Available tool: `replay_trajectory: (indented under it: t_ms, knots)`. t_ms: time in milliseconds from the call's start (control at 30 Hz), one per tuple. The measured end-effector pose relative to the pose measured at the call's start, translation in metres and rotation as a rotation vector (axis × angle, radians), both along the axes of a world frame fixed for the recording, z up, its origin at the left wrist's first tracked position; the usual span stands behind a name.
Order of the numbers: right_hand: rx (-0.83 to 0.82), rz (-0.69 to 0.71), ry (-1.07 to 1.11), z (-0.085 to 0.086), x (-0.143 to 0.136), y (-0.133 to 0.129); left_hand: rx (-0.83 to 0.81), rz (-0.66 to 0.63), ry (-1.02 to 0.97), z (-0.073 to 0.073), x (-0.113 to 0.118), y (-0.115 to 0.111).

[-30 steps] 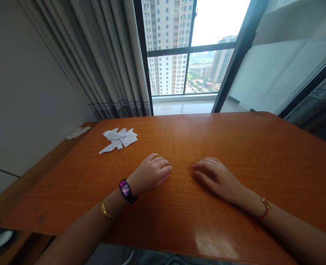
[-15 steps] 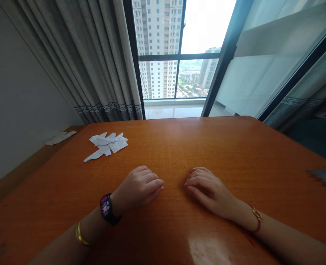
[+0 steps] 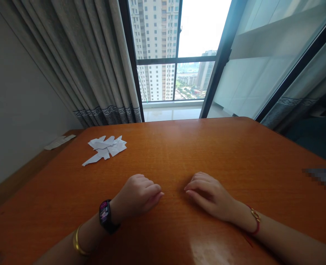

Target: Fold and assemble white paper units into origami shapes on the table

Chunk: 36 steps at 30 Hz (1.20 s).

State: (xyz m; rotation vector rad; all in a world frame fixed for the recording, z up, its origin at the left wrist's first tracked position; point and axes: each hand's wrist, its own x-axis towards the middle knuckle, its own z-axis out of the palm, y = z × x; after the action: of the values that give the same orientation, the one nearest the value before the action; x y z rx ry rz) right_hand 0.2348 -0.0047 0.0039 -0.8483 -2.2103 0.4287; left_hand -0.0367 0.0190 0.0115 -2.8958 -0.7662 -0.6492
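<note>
My left hand (image 3: 140, 194) rests on the wooden table (image 3: 179, 147) with its fingers curled in and the thumb against them; nothing shows in it. It wears a black smartwatch (image 3: 105, 213) and a gold bangle (image 3: 78, 241). Across a gap to the right lies my right hand (image 3: 208, 193), loosely bent, fingertips down on the tabletop. Between its thumb and index finger there is a space with nothing in it. A red cord bracelet (image 3: 256, 217) circles that wrist. Beyond my left hand, a heap of white paper scraps (image 3: 107, 147) lies on the table, touched by neither hand.
A pale flat strip (image 3: 60, 141) lies on a ledge by the left wall. At the right table edge sits a blurred grey patch (image 3: 323, 176). Grey curtains (image 3: 102, 66) and a window (image 3: 176, 60) stand past the far edge.
The view has tilted up slightly and the scene sits a little lower and to the left. My left fingers look more curled. The right hand keeps its pose, and the paper heap is unchanged.
</note>
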Motion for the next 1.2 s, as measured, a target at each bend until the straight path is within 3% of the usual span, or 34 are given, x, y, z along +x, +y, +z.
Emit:
replay_trajectory:
  t_ms: [467,1200]
  knots:
    - [-0.030,-0.019,0.000,-0.0031,-0.0016,-0.0010,-0.095,0.031,0.074,-0.0010,0.0019,-0.0027]
    - [-0.082,-0.010,-0.027,-0.0033,-0.0035,-0.0035,-0.094,0.038,0.125,0.0025,0.0055,-0.0056]
